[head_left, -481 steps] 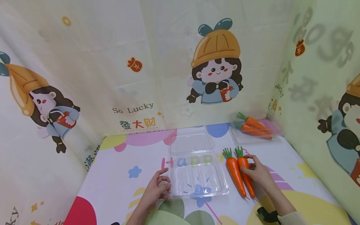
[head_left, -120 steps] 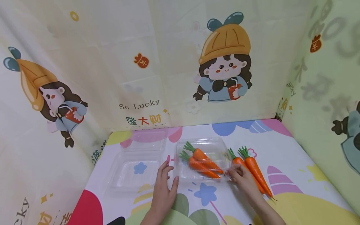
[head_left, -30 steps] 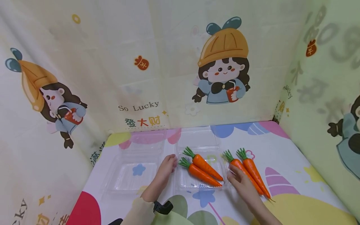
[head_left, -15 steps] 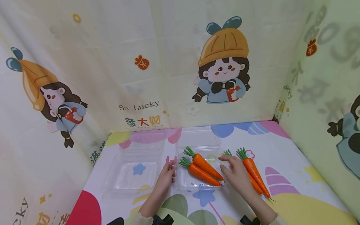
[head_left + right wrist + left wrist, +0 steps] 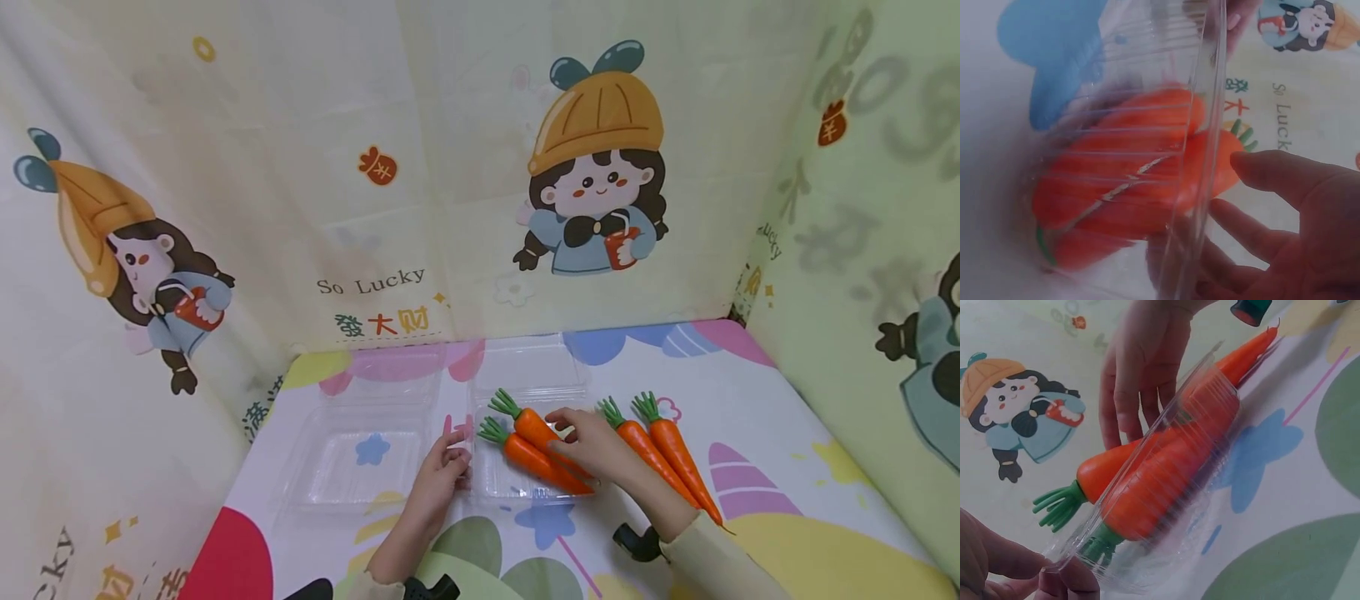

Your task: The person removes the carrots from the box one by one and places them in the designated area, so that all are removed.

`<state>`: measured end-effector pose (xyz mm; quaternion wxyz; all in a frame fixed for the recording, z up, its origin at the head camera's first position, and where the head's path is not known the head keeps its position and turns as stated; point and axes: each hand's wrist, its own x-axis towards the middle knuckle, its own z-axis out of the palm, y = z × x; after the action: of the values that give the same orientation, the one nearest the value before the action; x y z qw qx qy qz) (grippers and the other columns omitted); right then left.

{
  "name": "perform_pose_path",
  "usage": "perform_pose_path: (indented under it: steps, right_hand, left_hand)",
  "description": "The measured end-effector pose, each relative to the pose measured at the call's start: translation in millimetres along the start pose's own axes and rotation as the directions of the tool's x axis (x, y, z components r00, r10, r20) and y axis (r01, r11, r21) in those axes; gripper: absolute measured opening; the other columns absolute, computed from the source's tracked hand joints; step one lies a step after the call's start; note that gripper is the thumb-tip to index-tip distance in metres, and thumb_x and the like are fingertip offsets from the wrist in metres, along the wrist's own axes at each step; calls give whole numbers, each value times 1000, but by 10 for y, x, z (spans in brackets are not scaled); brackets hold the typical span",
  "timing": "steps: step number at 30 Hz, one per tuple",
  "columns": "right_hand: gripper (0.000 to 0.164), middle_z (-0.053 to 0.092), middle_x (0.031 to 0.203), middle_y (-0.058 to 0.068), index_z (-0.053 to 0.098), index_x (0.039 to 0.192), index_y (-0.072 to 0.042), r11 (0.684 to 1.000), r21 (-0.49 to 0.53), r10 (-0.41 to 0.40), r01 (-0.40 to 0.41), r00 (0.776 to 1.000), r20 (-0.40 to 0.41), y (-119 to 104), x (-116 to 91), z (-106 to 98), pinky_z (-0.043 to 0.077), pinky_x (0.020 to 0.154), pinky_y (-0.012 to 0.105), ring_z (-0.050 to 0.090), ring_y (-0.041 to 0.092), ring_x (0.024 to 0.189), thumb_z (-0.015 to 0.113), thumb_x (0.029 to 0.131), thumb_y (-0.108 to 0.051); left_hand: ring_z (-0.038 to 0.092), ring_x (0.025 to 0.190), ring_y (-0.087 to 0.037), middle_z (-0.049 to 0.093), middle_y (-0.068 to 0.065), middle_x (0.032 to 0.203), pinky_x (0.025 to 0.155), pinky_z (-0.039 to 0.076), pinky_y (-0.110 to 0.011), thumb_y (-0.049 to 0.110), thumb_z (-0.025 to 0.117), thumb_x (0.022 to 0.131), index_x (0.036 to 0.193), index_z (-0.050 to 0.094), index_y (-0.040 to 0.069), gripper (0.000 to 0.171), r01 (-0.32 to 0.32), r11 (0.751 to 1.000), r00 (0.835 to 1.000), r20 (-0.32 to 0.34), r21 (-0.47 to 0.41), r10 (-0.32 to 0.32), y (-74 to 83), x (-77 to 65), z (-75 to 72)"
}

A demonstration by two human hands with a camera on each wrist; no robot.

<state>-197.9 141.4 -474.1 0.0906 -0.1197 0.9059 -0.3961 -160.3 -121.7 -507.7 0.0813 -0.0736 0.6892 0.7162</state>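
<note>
Two orange toy carrots, an upper carrot (image 5: 534, 427) and a lower carrot (image 5: 525, 457), lie side by side in a clear plastic clamshell box (image 5: 491, 485), green tops toward the upper left. Its lid (image 5: 528, 365) is folded back flat. My left hand (image 5: 437, 482) pinches the box's left rim between thumb and fingers, as the left wrist view shows. Above the upper carrot, my right hand (image 5: 596, 446) reaches in from the right, thumb and fingers spread around its side; whether they touch it I cannot tell. In the right wrist view, the box wall (image 5: 1210, 137) partly covers the carrots.
A second clear box (image 5: 307, 475) stands opened at the left, nothing in it. Two more carrots, one nearer (image 5: 651, 457) and one farther right (image 5: 678, 450), lie on the patterned tablecloth (image 5: 750, 392) right of the first box. Printed curtains (image 5: 450, 208) enclose the back and sides.
Over the last seconds the carrot-filled box, brought from the back right to the middle, was opened; the other box moved left earlier. Just now my right hand moved left over the boxed carrots.
</note>
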Motion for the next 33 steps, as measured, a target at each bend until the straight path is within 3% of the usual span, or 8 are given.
perform_pose_path:
  steps: [7, 13, 19, 28, 33]
  right_hand:
    - [45, 71, 110, 6, 66, 130, -13, 996, -83, 18, -15, 999, 41, -51, 79, 42, 60, 82, 40, 66, 20, 93, 80, 88, -19]
    - [54, 70, 114, 7, 61, 137, -16, 989, -137, 55, -49, 997, 46, -84, 142, 97, 58, 82, 41, 63, 20, 93, 81, 87, -20]
    - [57, 69, 117, 6, 61, 138, -19, 985, -145, 99, -93, 994, 37, -80, 149, 117, 57, 87, 44, 61, 21, 96, 83, 85, -18]
    - [55, 71, 115, 6, 62, 136, -19, 985, -148, 87, -83, 996, 20, -73, 137, 96, 58, 85, 44, 63, 20, 94, 83, 86, -21]
    - [58, 70, 116, 7, 61, 139, -19, 989, -103, 106, -104, 994, 22, -71, 141, 46, 58, 87, 45, 63, 20, 94, 83, 85, -23]
  left_hand:
    - [50, 79, -16, 52, -6, 101, 61, 50, -22, 0, 51, 102, 145, 41, -4, 44, 20, 999, 1000, -2, -25, -20, -18, -14, -25]
    - [50, 80, -15, 51, -5, 102, 59, 50, -22, 1, 51, 102, 145, 40, -4, 44, 26, 999, 1000, -4, -45, -26, -21, -11, -22]
    - [50, 80, -15, 51, -4, 102, 58, 50, -23, 0, 51, 102, 145, 40, -3, 44, 32, 998, 999, -6, -52, -33, -10, 0, 9]
    - [48, 80, -15, 50, -5, 101, 58, 49, -22, 0, 51, 102, 145, 40, -4, 44, 30, 998, 999, -13, -52, -30, -15, -2, 16]
    - [48, 79, -15, 49, -4, 101, 57, 49, -22, 0, 51, 102, 144, 40, -4, 44, 24, 999, 1000, -18, -48, -25, -20, 2, 16]
